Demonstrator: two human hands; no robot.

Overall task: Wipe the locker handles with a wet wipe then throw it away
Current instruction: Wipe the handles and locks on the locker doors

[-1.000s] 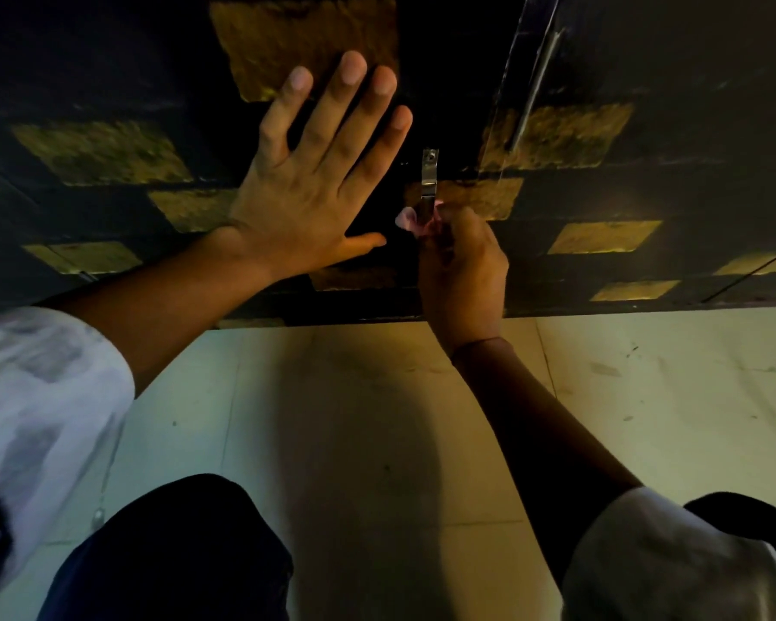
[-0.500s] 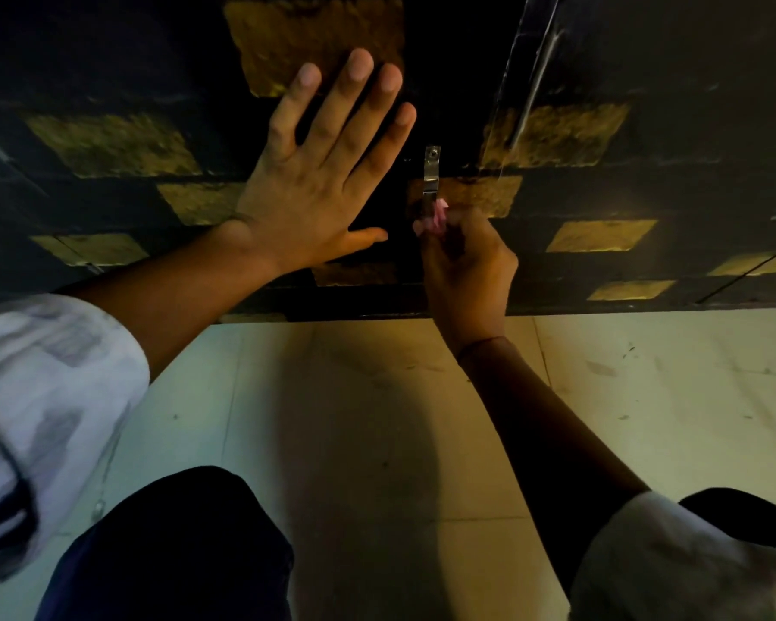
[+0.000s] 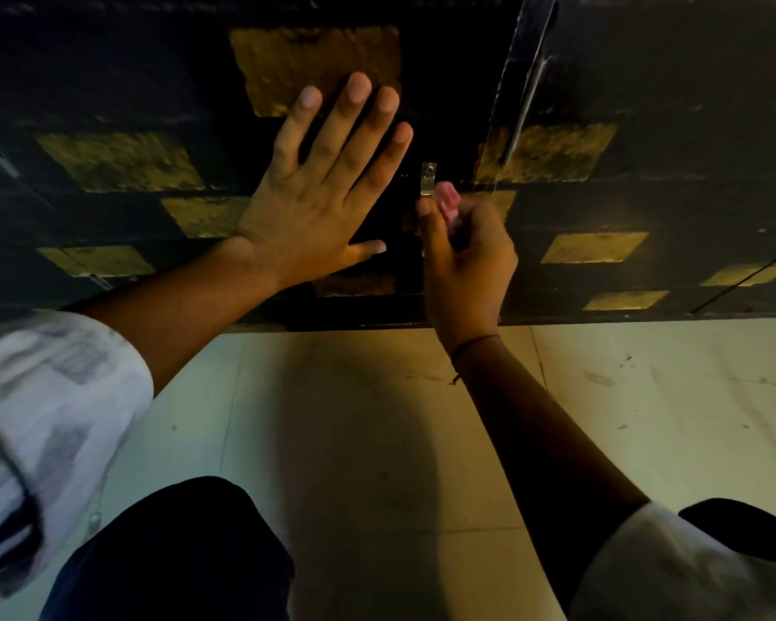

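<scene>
Light: dim, yellowish; detail is lost in the dark parts of the locker front.
Locker door [image 3: 431, 127]: black, with patches of worn gold paint; it fills the upper part of the view and meets the floor along a straight bottom edge.
Locker handle [image 3: 428, 179]: small upright metal tab on the dark door. Only its top part shows; the lower part is hidden behind the right hand.
Left hand [image 3: 314, 203]: flat against the door just left of the handle, palm on the surface. Fingers straight and spread, thumb out toward the handle; it holds nothing.
Right hand [image 3: 467, 262]: curled at the handle, back of the hand toward the camera. Fingers and thumb closed round the wipe, thumb tip touching the handle's lower visible end.
Wet wipe [image 3: 448, 203]: pink, bunched into a small wad that pokes out above the right hand's curled fingers, just right of the handle and touching or nearly touching it; cannot tell which.
Wrist thread [image 3: 473, 342]: thin dark band round the right wrist.
Sleeves [image 3: 41, 396]: pale, pushed up both forearms.
Floor [image 3: 646, 419]: light tiles, scuffed, with a shadow under the arms.
Knees [image 3: 175, 553]: dark trousers at the bottom edge, either side.
</scene>
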